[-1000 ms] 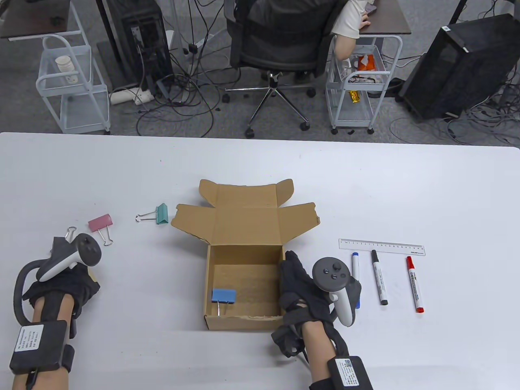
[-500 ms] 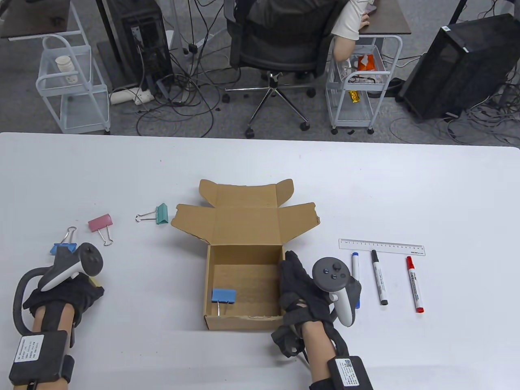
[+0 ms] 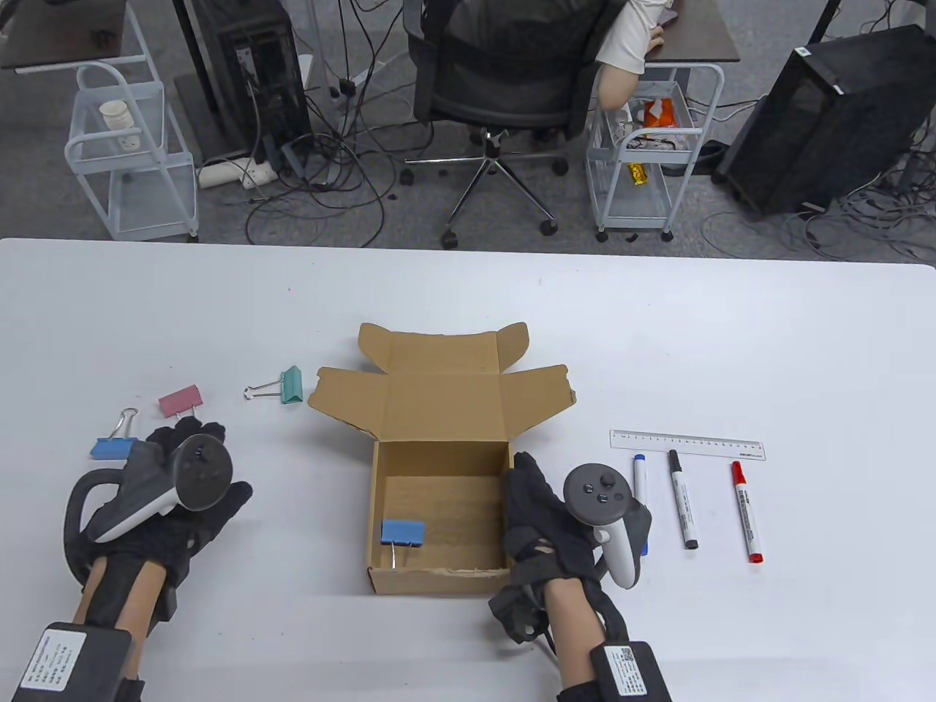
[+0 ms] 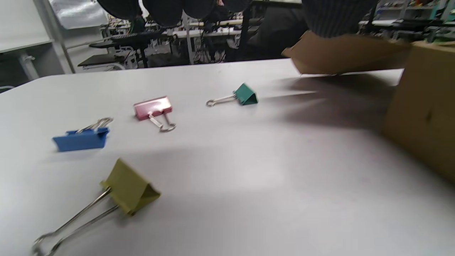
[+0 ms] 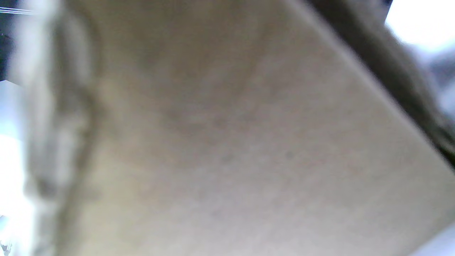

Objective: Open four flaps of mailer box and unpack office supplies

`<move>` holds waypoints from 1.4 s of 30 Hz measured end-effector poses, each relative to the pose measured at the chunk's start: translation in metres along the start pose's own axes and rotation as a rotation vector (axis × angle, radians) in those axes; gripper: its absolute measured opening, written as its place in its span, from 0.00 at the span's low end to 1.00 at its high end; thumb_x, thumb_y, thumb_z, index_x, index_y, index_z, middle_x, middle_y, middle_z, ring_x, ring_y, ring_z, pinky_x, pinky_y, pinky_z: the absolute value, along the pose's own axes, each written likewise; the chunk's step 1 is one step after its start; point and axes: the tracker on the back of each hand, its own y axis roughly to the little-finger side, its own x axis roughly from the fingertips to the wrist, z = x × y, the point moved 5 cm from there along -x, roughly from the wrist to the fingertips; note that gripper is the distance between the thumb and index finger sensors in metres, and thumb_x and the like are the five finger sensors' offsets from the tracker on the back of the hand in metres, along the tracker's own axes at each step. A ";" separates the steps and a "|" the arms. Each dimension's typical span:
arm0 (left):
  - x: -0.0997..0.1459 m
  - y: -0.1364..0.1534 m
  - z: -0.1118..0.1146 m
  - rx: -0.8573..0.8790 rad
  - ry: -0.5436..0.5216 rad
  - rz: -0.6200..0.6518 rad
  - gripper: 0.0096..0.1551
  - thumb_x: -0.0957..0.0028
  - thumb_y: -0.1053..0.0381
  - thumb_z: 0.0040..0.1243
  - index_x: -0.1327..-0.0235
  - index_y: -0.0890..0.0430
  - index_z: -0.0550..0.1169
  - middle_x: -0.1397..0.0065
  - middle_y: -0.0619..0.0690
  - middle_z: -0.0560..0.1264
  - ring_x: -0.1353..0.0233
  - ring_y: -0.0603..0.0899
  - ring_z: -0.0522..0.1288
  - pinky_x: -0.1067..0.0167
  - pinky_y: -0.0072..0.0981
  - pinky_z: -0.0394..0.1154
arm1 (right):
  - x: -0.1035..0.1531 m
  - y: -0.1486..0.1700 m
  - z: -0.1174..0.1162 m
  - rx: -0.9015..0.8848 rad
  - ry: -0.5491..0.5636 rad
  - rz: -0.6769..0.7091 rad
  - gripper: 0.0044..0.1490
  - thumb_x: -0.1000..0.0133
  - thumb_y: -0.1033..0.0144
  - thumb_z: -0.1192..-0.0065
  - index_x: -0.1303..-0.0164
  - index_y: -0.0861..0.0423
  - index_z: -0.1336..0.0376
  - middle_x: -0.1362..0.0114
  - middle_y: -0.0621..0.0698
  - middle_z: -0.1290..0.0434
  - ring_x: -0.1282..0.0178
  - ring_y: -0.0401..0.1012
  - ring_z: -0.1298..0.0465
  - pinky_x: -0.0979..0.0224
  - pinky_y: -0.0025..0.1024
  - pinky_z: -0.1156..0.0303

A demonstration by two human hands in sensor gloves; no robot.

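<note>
The brown mailer box (image 3: 439,578) stands open at the table's middle, its flaps spread at the far side. A blue binder clip (image 3: 403,532) lies inside it at the near left. My right hand (image 3: 541,512) holds the box's right wall; the right wrist view shows only blurred cardboard (image 5: 227,142). My left hand (image 3: 186,482) hovers left of the box, fingers spread and empty. A second blue clip (image 3: 115,447), a pink clip (image 3: 180,401) and a green clip (image 3: 291,385) lie on the table left of the box. A yellow clip (image 4: 129,186) shows only in the left wrist view.
A clear ruler (image 3: 687,444) lies right of the box, with a blue marker (image 3: 640,475), a black marker (image 3: 682,499) and a red marker (image 3: 746,512) in front of it. The box's side (image 4: 423,106) fills the right of the left wrist view.
My left hand drew off the blue clip, leaving it on the table, then moved right toward the box with fingers spread. My right hand and the box have not moved.
</note>
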 end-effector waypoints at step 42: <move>-0.010 -0.241 0.001 -0.089 0.158 0.402 0.49 0.41 0.34 0.55 0.16 0.58 0.55 0.11 0.61 0.56 0.13 0.69 0.62 0.22 0.59 0.65 | 0.000 0.000 0.000 0.004 -0.001 0.000 0.42 0.31 0.51 0.67 0.11 0.64 0.56 0.12 0.73 0.44 0.21 0.71 0.35 0.23 0.71 0.39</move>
